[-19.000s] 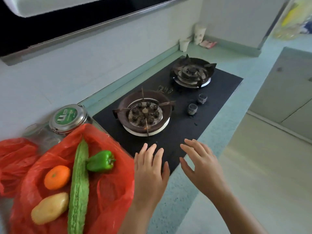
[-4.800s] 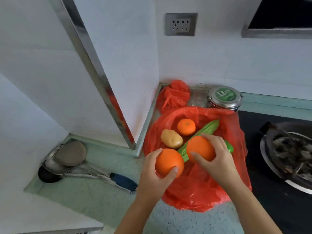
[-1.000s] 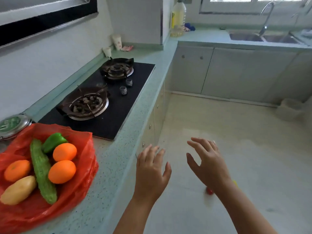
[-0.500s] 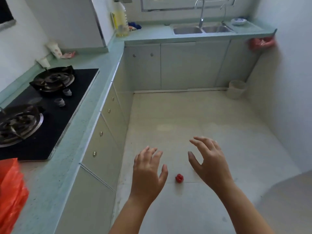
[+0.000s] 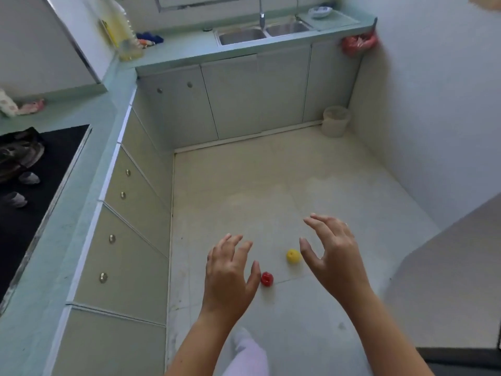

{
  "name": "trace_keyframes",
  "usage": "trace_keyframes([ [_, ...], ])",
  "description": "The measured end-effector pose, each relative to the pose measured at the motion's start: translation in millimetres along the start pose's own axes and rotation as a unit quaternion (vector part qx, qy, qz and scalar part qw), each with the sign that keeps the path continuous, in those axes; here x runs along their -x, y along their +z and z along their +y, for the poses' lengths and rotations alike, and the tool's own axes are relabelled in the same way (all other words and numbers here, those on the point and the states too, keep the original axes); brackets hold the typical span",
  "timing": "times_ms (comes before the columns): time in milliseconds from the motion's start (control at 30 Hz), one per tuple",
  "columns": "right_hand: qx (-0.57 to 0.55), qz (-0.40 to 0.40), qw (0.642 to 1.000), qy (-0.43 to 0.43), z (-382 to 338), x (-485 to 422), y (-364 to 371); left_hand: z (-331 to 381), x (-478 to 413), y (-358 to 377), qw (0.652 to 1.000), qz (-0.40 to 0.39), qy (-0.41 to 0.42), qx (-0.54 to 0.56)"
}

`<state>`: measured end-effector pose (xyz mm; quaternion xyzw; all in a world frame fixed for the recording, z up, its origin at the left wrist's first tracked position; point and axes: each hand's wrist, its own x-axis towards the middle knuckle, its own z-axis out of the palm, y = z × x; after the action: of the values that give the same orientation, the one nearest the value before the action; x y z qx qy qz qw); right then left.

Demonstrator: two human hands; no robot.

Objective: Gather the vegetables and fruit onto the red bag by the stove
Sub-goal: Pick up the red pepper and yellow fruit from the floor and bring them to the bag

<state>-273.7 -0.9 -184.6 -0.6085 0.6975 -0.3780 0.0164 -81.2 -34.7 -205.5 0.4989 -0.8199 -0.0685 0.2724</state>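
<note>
Pale floor [image 5: 244, 185]: red fruit [image 5: 267, 278] near yellow fruit [image 5: 293, 256], apart; pale bin [image 5: 335, 120] in far corner.

No text, number or sign is legible. The yellow label [image 5: 109, 31] on the oil bottle [image 5: 123, 33], which stands on the counter [image 5: 184, 50] to the left of the sink [image 5: 244, 36], is too blurred to read.
</note>
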Motion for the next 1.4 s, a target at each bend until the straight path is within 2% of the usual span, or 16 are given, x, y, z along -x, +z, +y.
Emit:
trace_keyframes([
  [467, 0.063, -0.022, 0.998, 0.021, 50.8, -93.4, 26.7, -7.9, -120.0, 71.9, 0.998, -0.013, 0.013, 0.064],
  [600, 0.071, -0.034, 0.997, 0.013, 56.9, -128.5, 46.8, -27.1, -152.9, 82.8, 0.997, 0.01, -0.008, 0.082],
  [733, 0.08, -0.053, 0.995, 0.004, 63.1, -154.9, 67.6, -48.5, -173.2, 94.7, 0.996, 0.0, -0.032, 0.078],
  [1167, 0.058, -0.13, 0.987, -0.077, 121.1, -187.2, 132.6, -86.8, -164.4, 145.6, 0.985, -0.007, -0.149, 0.089],
  [1400, 0.011, -0.176, 0.978, -0.114, 186.7, -160.5, 188.4, -96.1, -135.0, 211.6, 0.978, 0.011, -0.2, 0.055],
])
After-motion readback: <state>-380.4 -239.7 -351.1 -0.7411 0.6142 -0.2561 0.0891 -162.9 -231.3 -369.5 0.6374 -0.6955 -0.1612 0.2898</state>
